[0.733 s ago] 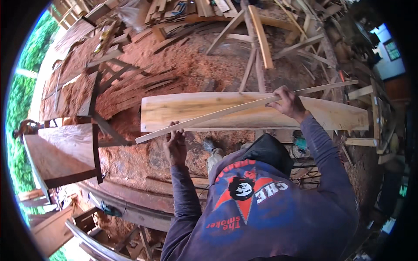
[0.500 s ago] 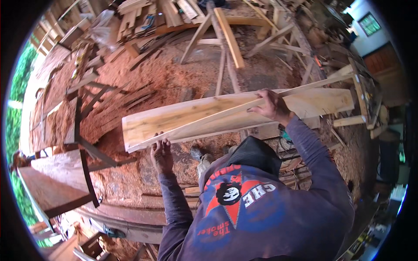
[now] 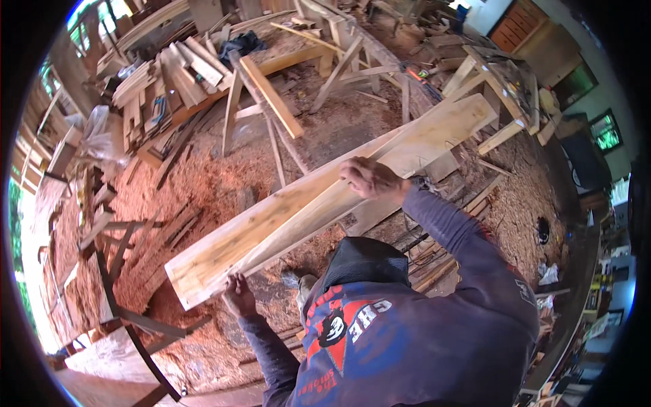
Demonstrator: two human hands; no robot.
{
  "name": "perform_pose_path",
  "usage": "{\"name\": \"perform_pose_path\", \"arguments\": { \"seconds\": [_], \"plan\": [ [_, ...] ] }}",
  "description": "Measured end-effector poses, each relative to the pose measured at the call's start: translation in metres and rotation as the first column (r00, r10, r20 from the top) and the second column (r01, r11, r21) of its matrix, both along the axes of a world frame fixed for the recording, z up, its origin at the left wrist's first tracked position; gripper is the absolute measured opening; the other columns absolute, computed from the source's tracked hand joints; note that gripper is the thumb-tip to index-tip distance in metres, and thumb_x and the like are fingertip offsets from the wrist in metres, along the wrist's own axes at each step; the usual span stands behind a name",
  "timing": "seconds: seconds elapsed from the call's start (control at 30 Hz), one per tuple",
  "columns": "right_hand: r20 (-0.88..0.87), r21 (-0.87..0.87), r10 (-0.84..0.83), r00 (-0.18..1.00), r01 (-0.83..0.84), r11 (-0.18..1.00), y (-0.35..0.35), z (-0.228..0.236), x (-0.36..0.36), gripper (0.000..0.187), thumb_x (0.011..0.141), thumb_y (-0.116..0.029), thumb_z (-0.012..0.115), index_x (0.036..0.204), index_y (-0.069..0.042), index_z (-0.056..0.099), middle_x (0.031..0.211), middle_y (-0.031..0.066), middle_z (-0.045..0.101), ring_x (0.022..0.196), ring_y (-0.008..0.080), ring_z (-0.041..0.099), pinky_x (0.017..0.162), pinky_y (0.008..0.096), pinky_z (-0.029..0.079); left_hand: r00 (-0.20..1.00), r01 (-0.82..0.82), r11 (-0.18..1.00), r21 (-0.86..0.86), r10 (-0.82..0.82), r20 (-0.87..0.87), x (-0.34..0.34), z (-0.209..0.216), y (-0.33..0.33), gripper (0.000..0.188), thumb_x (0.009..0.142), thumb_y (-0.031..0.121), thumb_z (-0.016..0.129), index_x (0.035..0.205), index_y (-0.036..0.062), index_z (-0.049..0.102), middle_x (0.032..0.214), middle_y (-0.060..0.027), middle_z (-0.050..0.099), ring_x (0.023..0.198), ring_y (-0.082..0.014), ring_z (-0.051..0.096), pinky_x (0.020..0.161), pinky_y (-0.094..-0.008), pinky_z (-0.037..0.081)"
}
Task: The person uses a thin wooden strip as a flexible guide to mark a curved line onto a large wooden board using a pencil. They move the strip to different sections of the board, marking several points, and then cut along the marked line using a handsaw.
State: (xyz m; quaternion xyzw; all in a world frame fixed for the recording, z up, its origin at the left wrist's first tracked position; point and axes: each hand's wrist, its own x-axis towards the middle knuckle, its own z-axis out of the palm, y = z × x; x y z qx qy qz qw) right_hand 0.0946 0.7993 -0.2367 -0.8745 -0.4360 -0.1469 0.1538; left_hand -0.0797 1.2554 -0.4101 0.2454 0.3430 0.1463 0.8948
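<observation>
A long, wide pale board (image 3: pixel 251 234) lies slantwise in front of me, its near end at lower left and its far end at upper right. Running diagonally along it is a narrower wooden strip (image 3: pixel 295 229). My right hand (image 3: pixel 371 179) has its fingers closed over this strip around the board's middle. Down by the strip's lower-left end, my left hand (image 3: pixel 239 296) pinches at its edge with bent fingers; the thumb is partly hidden. What supports the board underneath cannot be seen fully.
Wooden trestles (image 3: pixel 271 102) stand beyond the board, and another wooden frame (image 3: pixel 502 85) is near its far end. Stacked planks (image 3: pixel 180 74) lie at upper left. Reddish sawdust (image 3: pixel 152 203) covers the floor, with loose lumber (image 3: pixel 434 271) close to my right side.
The view has turned, so the board now slopes more steeply up to the right. My right hand has closed further over the strip, and my left fingers have drawn together.
</observation>
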Motion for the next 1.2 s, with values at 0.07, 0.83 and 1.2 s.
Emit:
{"name": "perform_pose_path", "arguments": {
  "seconds": [0.07, 0.83, 1.2],
  "plan": [
    [0.009, -0.026, -0.008, 1.000, 0.008, 1.000, 0.002, 0.003, -0.003, 0.040, 0.070, -0.005, 0.070, 0.105, -0.004, 0.052, 0.103, 0.0112, 0.056, 0.098, 0.0304, 0.059, 0.086, 0.0403, 0.051, 1.000, 0.008, 0.999, -0.053, -0.009, -0.020, -0.008, -0.009, 0.010, 0.012, 0.090, -0.002, 0.054, 0.102, -0.0029, 0.057, 0.098, -0.0102, 0.063, 0.091, -0.0221, 0.063, 0.085, -0.0325, 0.056],
    [-0.096, -0.077, 0.206, 0.974, -0.214, 0.974, 0.042, -0.034, 0.016, 0.026, 0.082, -0.010, 0.062, 0.106, -0.001, 0.064, 0.102, 0.0121, 0.061, 0.096, 0.0296, 0.061, 0.086, 0.0382, 0.051, 0.942, 0.056, 0.998, -0.005, -0.051, 0.332, -0.036, 0.002, 0.017, 0.035, 0.096, 0.027, 0.058, 0.127, 0.0114, 0.053, 0.112, -0.0076, 0.063, 0.097, -0.0197, 0.060, 0.087, -0.0360, 0.050],
    [-0.431, -0.204, -0.087, 0.898, -0.003, 0.979, -0.081, -0.073, -0.018, 0.037, 0.077, 0.001, 0.054, 0.113, -0.005, 0.062, 0.101, 0.0137, 0.060, 0.096, 0.0329, 0.061, 0.084, 0.0404, 0.053, 1.000, -0.001, 0.995, 0.099, 0.003, -0.022, -0.014, 0.005, -0.010, 0.043, 0.098, 0.033, 0.055, 0.135, 0.0122, 0.049, 0.128, -0.0067, 0.058, 0.105, -0.0201, 0.059, 0.089, -0.0379, 0.050]
  ]
}}
